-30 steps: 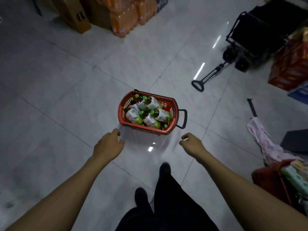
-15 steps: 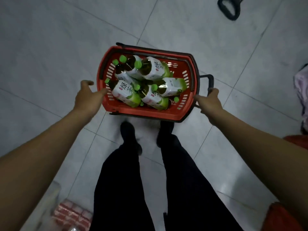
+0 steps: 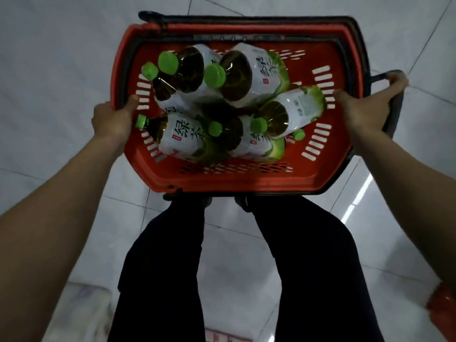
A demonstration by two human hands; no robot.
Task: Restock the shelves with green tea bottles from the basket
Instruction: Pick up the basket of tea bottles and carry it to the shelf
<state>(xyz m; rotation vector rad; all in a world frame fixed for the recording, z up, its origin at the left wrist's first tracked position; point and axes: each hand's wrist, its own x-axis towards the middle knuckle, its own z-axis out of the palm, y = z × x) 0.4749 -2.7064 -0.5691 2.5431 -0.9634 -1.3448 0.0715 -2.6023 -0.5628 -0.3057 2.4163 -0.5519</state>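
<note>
A red plastic basket with a black rim fills the upper middle of the head view, directly above my legs. Several green tea bottles with green caps and white labels lie piled inside it. My left hand grips the basket's left rim, thumb over the edge. My right hand grips the right rim, its fingers reaching the black side handle. No shelf is in view.
Pale glossy floor tiles lie all around the basket. A white wrapped pack sits at the lower left beside my leg. A red object shows at the lower right edge.
My hands went from hanging free above the floor to gripping both sides of the basket. The basket now appears much larger and closer, in front of my legs.
</note>
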